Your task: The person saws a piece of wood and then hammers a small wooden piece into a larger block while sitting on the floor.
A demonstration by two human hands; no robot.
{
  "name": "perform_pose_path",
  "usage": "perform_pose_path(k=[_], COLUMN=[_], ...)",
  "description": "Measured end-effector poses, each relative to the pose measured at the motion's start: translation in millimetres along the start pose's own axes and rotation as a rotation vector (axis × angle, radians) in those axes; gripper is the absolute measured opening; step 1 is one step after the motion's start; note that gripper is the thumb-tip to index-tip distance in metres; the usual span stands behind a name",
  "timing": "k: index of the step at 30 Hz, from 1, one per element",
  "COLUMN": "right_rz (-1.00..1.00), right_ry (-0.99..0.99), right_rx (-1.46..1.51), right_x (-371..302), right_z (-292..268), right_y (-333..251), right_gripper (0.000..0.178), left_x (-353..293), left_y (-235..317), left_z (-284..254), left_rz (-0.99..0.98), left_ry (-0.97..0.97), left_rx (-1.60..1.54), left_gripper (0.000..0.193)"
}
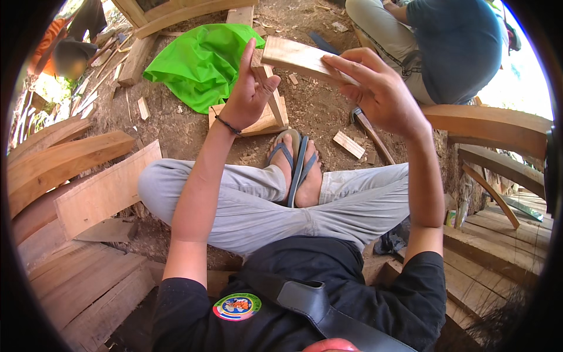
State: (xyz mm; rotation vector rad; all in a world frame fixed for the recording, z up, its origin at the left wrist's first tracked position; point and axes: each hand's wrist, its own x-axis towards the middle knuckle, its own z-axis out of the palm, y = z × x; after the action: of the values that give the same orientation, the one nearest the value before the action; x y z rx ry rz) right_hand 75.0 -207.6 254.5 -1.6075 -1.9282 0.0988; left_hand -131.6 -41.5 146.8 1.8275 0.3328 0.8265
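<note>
My right hand [378,88] grips a pale wooden block [299,57] near its right end, fingers along the top and thumb underneath. The block is raised in front of me, above the ground. At its left end, my left hand [249,88] is open, fingers stretched upward and thumb apart. Beside that palm, a narrow wooden piece [273,101] slants down from under the block; whether the palm presses on it I cannot tell. Below lies a thicker piece of wood [252,122] on the dirt, partly hidden by my left wrist.
Bright green cloth [199,67] lies beyond my left hand. A wooden-handled tool [373,136] and a wood offcut [349,144] are on the ground. Curved timbers [67,164] lie left; more [492,126] stand right. Another person [451,50] sits at the far right.
</note>
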Motion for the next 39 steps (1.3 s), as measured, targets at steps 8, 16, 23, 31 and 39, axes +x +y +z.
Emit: perform_pose_path(k=[8,16,23,31,39], right_rz=[-0.116,-0.096,-0.093,-0.102,-0.112], right_ry=[-0.079,-0.074,-0.063,-0.032,-0.198], right_rx=[-0.460,-0.441,-0.434,-0.479,-0.297], right_x=[14,17,21,24,41], right_z=[-19,-18,-8,-4,-13], right_y=[-4,-2,6,2,-7], right_gripper=[0.042,0.044,0.050,0.044,0.052], left_x=[0,-3,-3,0,6], left_y=[2,15,18,23,31], left_z=[1,3,3,-11,-18], left_rz=[0.131,0.004,0.036,0.028,0.026], left_ry=[0.019,0.026,0.093,0.079,0.120], left_rx=[0.253,-0.091,-0.123,-0.197,-0.274], left_gripper=[0.075,0.079,0.076,0.064,0.054])
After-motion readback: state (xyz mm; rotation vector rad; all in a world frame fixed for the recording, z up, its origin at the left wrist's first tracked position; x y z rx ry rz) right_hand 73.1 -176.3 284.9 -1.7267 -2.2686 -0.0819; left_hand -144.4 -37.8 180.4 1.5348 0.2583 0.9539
